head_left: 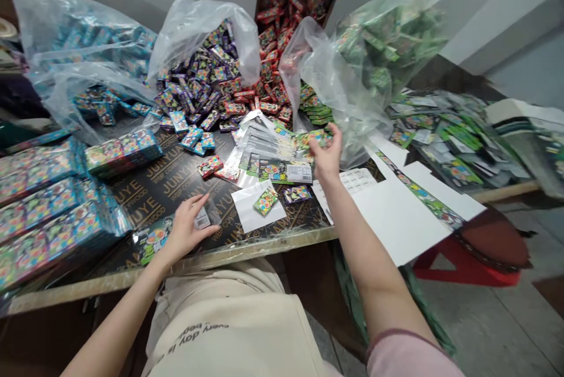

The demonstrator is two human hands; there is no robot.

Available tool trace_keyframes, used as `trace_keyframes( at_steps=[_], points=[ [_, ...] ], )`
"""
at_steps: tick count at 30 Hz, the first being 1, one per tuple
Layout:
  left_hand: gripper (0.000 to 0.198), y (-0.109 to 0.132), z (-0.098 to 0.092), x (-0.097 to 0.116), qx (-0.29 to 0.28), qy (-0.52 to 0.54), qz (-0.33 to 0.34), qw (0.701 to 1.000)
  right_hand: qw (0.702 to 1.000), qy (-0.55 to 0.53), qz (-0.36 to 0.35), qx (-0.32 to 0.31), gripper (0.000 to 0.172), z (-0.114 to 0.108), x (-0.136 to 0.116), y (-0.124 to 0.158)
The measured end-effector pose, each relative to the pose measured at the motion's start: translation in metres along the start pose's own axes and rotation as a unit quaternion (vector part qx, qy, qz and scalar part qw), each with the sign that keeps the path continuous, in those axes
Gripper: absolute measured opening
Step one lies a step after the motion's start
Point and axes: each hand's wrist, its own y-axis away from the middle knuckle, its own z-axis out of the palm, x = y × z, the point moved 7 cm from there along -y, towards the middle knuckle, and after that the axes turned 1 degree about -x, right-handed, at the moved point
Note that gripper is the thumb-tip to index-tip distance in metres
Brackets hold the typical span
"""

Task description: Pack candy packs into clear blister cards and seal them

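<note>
My left hand lies with its fingers apart over a flat printed package, which has a clear plastic edge and a barcode label. My right hand pinches a small green box between thumb and fingers, beside the fanned stack of clear plastic bags. In front of that stack is a dark printed card with a white label. Nearer me, a green and yellow box rests on a white paper. A purple box and a red box lie close by.
Piles of small purple boxes, red boxes and blue boxes spread along the back, partly in clear bags. Wrapped multipacks are stacked left. White sheets and printed packages lie right, above a red stool.
</note>
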Motion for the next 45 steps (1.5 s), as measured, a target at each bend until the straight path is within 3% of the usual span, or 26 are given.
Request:
trace_keyframes(
  at_steps=[2,5,7,9,12,15,17,20,22,23,25,28,32,38,40,43,45],
  points=[
    [0.065,-0.005,0.013,0.015,0.008,0.201,-0.066,0.977,0.97,-0.192,0.115,-0.095,0.066,0.046,-0.032,0.053],
    [0.057,-0.011,0.037,0.028,-0.001,0.457,-0.156,0.876,0.901,-0.332,0.193,-0.202,0.057,0.099,-0.088,0.139],
    [0.047,-0.01,0.033,0.022,0.042,0.539,-0.182,0.821,0.89,-0.338,0.186,-0.243,0.051,0.112,-0.113,0.178],
    [0.04,-0.002,0.02,0.007,0.077,0.56,-0.209,0.798,0.907,-0.292,0.115,-0.28,0.046,0.111,-0.129,0.196],
    [0.038,0.015,0.007,-0.01,0.037,0.541,-0.236,0.806,0.92,-0.198,-0.06,-0.332,0.06,0.102,-0.149,0.198],
    [0.035,0.027,0.007,-0.012,-0.03,0.505,-0.231,0.831,0.89,-0.157,-0.19,-0.383,0.087,0.097,-0.169,0.201],
    [0.037,0.03,0.008,-0.012,-0.054,0.472,-0.216,0.853,0.875,-0.146,-0.237,-0.397,0.086,0.096,-0.18,0.205],
    [0.048,0.027,-0.007,-0.015,-0.036,0.341,-0.149,0.927,0.894,-0.124,-0.245,-0.354,0.078,0.094,-0.181,0.2],
    [0.071,0.026,-0.025,-0.019,-0.012,0.151,-0.082,0.985,0.916,-0.1,-0.232,-0.311,0.078,0.093,-0.171,0.191],
    [0.089,0.026,-0.031,-0.021,-0.014,0.042,-0.054,0.998,0.922,-0.087,-0.23,-0.3,0.079,0.095,-0.166,0.188],
    [0.112,0.029,-0.031,-0.027,-0.054,-0.133,-0.02,0.99,0.923,-0.06,-0.229,-0.303,0.08,0.103,-0.154,0.184],
    [0.109,0.033,-0.024,-0.032,-0.097,-0.226,0.002,0.969,0.923,-0.027,-0.215,-0.318,0.079,0.118,-0.141,0.185],
    [0.11,0.037,-0.027,-0.025,-0.049,-0.196,0.021,0.979,0.928,-0.049,-0.198,-0.313,0.078,0.121,-0.147,0.187],
    [0.109,0.034,-0.037,-0.013,-0.007,-0.015,0.031,0.999,0.841,-0.204,-0.224,-0.449,0.078,0.115,-0.182,0.187],
    [0.085,0.026,-0.047,-0.014,0.066,0.092,0.004,0.994,0.864,-0.235,-0.181,-0.407,0.08,0.114,-0.186,0.172],
    [0.039,0.015,-0.059,-0.018,0.193,0.289,-0.035,0.937,0.921,-0.295,-0.024,-0.254,0.087,0.114,-0.18,0.148],
    [0.026,0.012,-0.054,-0.013,0.234,0.383,-0.033,0.893,0.908,-0.357,0.101,-0.195,0.084,0.122,-0.176,0.146]
  ],
)
